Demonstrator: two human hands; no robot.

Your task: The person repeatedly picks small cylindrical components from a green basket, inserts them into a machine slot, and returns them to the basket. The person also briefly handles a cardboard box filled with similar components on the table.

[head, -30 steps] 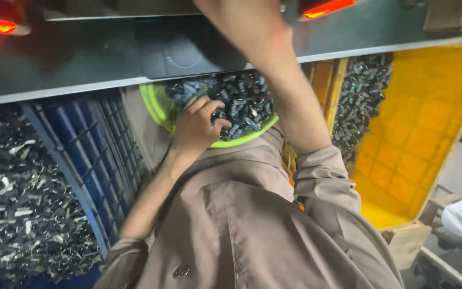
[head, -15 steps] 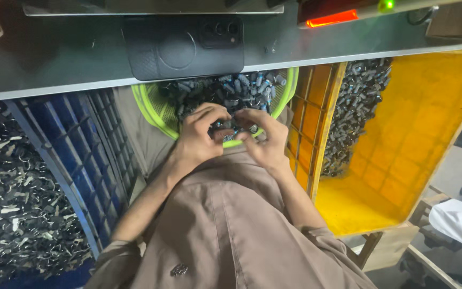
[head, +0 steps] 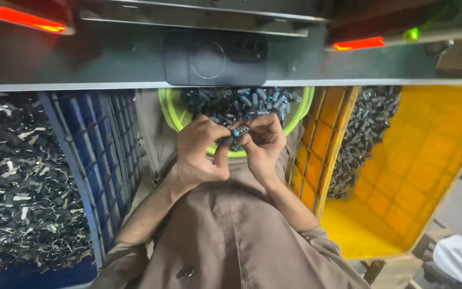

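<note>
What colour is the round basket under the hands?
The round plastic basket is bright lime green, seen in the head view.

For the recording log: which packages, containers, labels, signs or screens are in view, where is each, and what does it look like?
No labels, signs or screens.
Blue crate: left, ribbed plastic, full of small metal pieces.
Green basket: centre, round, holding dark small parts; both hands work just above it.
Yellow crate: right, rectangular, dark parts heaped at its far end.
Indicator lamps: red bars, small green dot, along the top.

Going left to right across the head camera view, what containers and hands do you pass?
Blue crate of small dark and silver parts → left hand → small dark part held by both hands → right hand → yellow crate.
</note>
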